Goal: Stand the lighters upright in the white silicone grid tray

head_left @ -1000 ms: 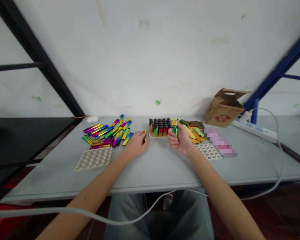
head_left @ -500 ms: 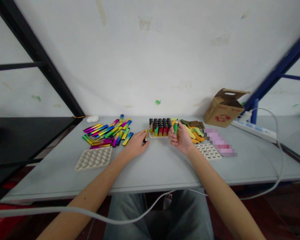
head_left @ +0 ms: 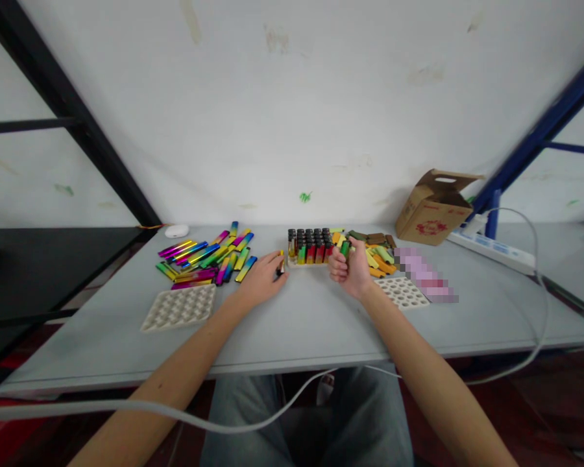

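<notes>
My right hand (head_left: 353,269) is closed around a green lighter (head_left: 345,248), its thumb up by the top end. Just left of it, a block of black-topped lighters (head_left: 311,246) stands upright in rows, with red, green and yellow bodies. My left hand (head_left: 263,279) rests by the table, thumb and fingers pinching a small lighter (head_left: 281,264) with yellow and dark parts, mostly hidden by the fingers. Beside that hand lies a loose pile of shiny rainbow-coloured lighter cases (head_left: 209,256). Yellow, orange and green flat pieces (head_left: 382,263) are heaped right of my right hand.
A white moulded tray (head_left: 179,308) lies front left, and a white tray with round holes (head_left: 403,293) is under my right forearm's far side. An open cardboard box (head_left: 433,211), a power strip (head_left: 494,251) and a white case (head_left: 176,231) stand farther back. A white cable (head_left: 175,415) crosses in front.
My right hand's fingers have curled tighter around the green lighter, which now leans more. My left hand keeps its pinch almost in place. The whole view has shifted slightly.
</notes>
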Motion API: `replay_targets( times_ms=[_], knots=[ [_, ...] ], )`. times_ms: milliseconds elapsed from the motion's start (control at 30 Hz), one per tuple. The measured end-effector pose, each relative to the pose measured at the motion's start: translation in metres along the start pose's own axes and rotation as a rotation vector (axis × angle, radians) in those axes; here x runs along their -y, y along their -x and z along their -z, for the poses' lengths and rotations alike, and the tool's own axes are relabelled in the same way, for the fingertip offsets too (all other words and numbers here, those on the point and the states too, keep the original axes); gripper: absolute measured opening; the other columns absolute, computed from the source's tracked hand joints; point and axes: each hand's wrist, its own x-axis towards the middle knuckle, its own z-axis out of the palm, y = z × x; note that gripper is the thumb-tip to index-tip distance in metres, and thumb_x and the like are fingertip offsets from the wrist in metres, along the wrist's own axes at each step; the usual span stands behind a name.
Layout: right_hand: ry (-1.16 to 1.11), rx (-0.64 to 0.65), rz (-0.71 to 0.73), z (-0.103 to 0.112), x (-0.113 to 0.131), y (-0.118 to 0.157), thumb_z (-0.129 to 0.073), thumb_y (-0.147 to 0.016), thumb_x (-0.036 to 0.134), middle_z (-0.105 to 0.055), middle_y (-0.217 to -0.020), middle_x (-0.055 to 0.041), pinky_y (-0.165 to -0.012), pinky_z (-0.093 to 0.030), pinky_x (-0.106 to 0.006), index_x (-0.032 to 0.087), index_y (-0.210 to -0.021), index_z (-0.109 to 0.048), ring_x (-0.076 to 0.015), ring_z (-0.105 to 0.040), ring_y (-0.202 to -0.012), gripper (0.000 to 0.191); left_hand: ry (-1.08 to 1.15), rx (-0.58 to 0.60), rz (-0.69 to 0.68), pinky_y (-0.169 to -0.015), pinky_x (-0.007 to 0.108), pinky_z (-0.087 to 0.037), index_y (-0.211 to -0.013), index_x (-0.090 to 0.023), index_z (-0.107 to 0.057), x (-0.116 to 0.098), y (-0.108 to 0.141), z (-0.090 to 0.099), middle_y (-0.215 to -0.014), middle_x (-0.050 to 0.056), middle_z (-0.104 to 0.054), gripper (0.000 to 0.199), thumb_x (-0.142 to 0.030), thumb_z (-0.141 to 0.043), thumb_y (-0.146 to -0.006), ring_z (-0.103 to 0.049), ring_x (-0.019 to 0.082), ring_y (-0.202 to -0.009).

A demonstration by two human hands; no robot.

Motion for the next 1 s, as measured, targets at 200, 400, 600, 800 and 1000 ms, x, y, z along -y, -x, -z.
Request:
replay_targets(
  times_ms=[200,400,600,800,1000],
  knots=[
    [0.005,-0.009,-0.016,0.002,-0.006,-0.003,-0.028,-0.085,0.062,-0.017,-0.042,0.0088,-0.033,-0.012,-0.02,0.023,-0.052,-0.027,-0.0072,-0.009,-0.037,0.051,0.006,0.006,0.002,-0.108,0.046,-0.041,-0.123,-0.014,-0.058,0.0,-0.001,0.001,-0.133,0.016,-0.056,0.041,-0.031,-0.049,-0.086,-0.052,0.03,-0.124],
    [0.052,-0.016,-0.054,0.001,-0.008,-0.004,-0.024,-0.086,0.059,-0.015,-0.042,0.0089,-0.034,-0.009,-0.02,0.023,-0.053,-0.025,-0.0073,-0.006,-0.037,0.049,0.005,0.007,0.003,-0.109,0.046,-0.041,-0.123,-0.013,-0.058,0.0,-0.001,0.001,-0.133,0.017,-0.055,0.042,-0.032,-0.05,-0.086,-0.053,0.03,-0.124],
    [0.137,-0.026,-0.038,0.0,-0.011,-0.005,-0.028,-0.086,0.059,-0.015,-0.043,0.0095,-0.034,-0.009,-0.02,0.023,-0.054,-0.025,-0.0067,-0.006,-0.037,0.048,0.007,0.016,0.003,-0.109,0.046,-0.041,-0.123,-0.013,-0.057,0.001,-0.001,0.001,-0.134,0.017,-0.055,0.042,-0.032,-0.049,-0.086,-0.052,0.03,-0.124],
    [0.215,-0.042,-0.053,-0.005,-0.014,-0.004,-0.027,-0.09,0.052,-0.015,-0.044,0.0093,-0.034,-0.008,-0.019,0.023,-0.055,-0.027,-0.007,-0.006,-0.037,0.045,-0.01,0.026,0.002,-0.11,0.044,-0.04,-0.124,-0.012,-0.057,0.001,-0.001,0.002,-0.134,0.017,-0.055,0.043,-0.033,-0.048,-0.087,-0.052,0.03,-0.125],
    [0.232,-0.008,-0.052,-0.007,-0.017,-0.004,-0.029,-0.088,0.054,-0.015,-0.045,0.01,-0.035,-0.008,-0.018,0.023,-0.057,-0.027,-0.0064,-0.006,-0.038,0.044,0.011,0.006,-0.007,-0.109,0.046,-0.041,-0.122,-0.014,-0.058,0.002,-0.001,0.001,-0.133,0.016,-0.056,0.041,-0.033,-0.048,-0.087,-0.053,0.03,-0.123]
  ],
)
